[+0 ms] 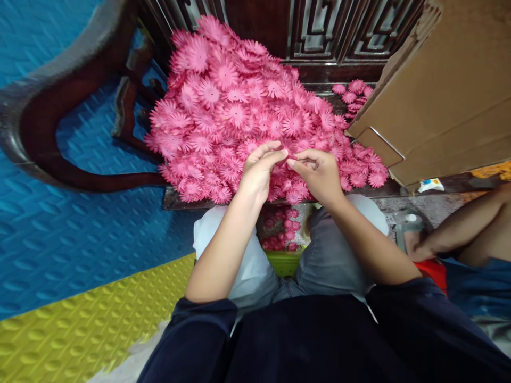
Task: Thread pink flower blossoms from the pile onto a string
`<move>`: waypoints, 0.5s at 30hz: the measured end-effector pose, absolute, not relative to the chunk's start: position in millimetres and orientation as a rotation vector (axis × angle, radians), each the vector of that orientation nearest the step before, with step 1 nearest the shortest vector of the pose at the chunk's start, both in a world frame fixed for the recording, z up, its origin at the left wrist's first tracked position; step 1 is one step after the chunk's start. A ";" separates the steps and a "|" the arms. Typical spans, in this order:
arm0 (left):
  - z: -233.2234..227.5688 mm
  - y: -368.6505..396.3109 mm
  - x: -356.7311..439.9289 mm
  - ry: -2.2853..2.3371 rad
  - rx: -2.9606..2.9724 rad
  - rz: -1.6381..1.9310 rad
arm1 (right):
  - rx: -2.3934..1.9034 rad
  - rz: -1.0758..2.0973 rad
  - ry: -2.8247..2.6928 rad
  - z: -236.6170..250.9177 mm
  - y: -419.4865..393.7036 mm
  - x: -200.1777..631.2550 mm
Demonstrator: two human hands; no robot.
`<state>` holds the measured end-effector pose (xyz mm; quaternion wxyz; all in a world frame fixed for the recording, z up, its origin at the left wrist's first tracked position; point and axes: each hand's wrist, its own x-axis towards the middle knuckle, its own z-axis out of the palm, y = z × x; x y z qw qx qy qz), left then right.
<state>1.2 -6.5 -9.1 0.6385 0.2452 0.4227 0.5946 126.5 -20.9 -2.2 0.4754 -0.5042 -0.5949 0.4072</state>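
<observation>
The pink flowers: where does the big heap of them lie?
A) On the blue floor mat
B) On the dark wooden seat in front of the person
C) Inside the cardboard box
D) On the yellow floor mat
B: the pink flowers are piled on the dark wooden seat, where the left hand and right hand meet at the fingertips over the heap.

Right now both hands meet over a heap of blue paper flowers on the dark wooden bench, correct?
Not quite: the head view shows the paper flowers are pink. The left hand and right hand do meet over them on the dark wooden bench.
</observation>
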 end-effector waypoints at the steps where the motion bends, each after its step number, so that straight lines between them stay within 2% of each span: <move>1: -8.0 -6.7 1.1 0.966 0.540 1.355 | -1.259 0.934 -1.502 -2.3 -21.9 125.8; 5: -5.3 -5.9 -1.0 0.969 0.504 1.286 | -1.259 0.873 -1.540 0.3 -24.1 123.8; 15: -14.0 -4.0 -2.5 0.921 0.628 1.245 | -1.193 1.353 -1.203 14.3 -21.7 125.0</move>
